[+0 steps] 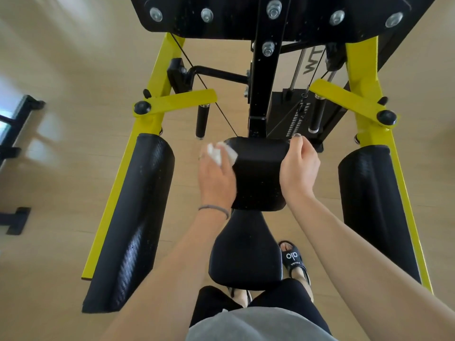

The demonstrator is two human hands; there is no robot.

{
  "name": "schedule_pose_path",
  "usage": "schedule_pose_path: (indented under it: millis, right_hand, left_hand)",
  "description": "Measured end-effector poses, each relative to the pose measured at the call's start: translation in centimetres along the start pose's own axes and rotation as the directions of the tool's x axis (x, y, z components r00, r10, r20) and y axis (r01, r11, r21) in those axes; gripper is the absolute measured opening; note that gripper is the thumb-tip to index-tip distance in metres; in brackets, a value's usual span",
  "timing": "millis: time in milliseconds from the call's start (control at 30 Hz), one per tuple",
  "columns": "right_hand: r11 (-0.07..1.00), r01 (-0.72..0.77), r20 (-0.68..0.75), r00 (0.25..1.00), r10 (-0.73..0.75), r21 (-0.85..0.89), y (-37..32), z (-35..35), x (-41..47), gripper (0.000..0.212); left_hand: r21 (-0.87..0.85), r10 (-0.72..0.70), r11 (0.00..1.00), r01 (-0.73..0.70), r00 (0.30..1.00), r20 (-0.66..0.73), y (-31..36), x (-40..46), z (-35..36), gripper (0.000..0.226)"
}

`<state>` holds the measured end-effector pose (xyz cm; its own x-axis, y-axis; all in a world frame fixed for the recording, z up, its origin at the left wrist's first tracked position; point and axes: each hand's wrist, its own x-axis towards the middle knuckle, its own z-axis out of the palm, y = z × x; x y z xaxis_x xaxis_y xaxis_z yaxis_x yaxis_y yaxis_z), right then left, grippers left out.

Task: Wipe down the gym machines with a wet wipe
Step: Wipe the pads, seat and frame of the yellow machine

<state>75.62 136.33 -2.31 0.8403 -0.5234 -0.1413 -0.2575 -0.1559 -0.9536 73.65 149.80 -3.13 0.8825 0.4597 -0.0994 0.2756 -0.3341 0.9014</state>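
Note:
I look down on a yellow and black gym machine (157, 77). Its black back pad (258, 173) stands in the middle, above the black seat (243, 254). My left hand (215, 178) holds a crumpled white wet wipe (221, 153) against the pad's upper left edge. My right hand (299, 166) grips the pad's upper right corner, fingers curled over its top.
Long black arm pads hang on yellow arms at the left (130, 222) and right (374, 212). Black handles (202, 121) and a weight stack (295, 114) lie behind the back pad. A black rack (17, 119) stands at far left on the wooden floor. My sandalled foot (294, 262) is beside the seat.

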Motion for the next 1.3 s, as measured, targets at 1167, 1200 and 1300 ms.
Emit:
schedule_pose_path:
  millis: [1167,1200,1300]
  right_hand:
    - [0.999,0.048,0.018,0.999,-0.048,0.000,0.3,-0.1,-0.1,0.037]
    - [0.999,0.045,0.023,0.999,-0.045,-0.006,0.2,-0.2,-0.1,0.037]
    - [1.000,0.029,0.054,0.998,-0.028,-0.004,0.0,-0.4,0.0,0.038]
  left_hand:
    - [-0.570,-0.751,0.392,0.722,0.609,0.255,1.8,-3.6,-0.5,0.032]
    - [-0.595,-0.725,0.384,0.706,0.630,0.280,1.7,-3.7,-0.5,0.028]
    - [-0.714,-0.653,0.293,0.636,0.678,0.336,1.9,-3.7,0.0,0.009]
